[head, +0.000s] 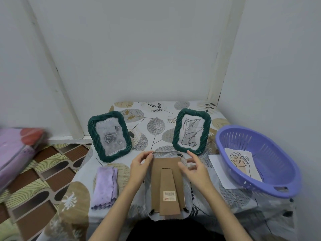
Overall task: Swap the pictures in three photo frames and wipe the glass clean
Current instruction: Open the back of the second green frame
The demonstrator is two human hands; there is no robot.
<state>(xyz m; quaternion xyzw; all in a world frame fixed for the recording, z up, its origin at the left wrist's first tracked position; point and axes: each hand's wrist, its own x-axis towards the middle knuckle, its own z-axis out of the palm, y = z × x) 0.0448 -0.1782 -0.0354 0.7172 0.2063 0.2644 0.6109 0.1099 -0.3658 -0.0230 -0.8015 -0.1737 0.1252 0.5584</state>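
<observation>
Three photo frames sit on a small table (161, 126) covered with a leaf-print cloth. Two of them stand upright at the back, both with dark green twisted borders: the left frame (109, 138) shows a grey rose picture, and the right frame (191, 131) shows a black scribble drawing. The third frame (167, 186) lies face down at the near edge, between the person's arms, its brown cardboard back and folded stand facing up — a barcode sticker sits low on the stand, and small black clips show at its corners.

Both hands are at the top end of this frame. The left hand (141, 163) has its fingers bent, with the tips touching the upper left corner; whether it actually pinches anything there is hard to tell. The right hand (192, 166) hovers over the upper right corner with fingers spread and loosely curved, the thumb near the cardboard edge — it does not clearly grip anything.

A folded lilac cloth (105, 187) lies on the table to the left of the face-down frame, apart from it. To the right stands a purple plastic basket (284, 174) holding a leaf line drawing (240, 161). A white sheet (219, 173) lies flat on the table, partly tucked under the basket. At the far left, off the table, is a blurred pink and purple bundle (16, 150).
</observation>
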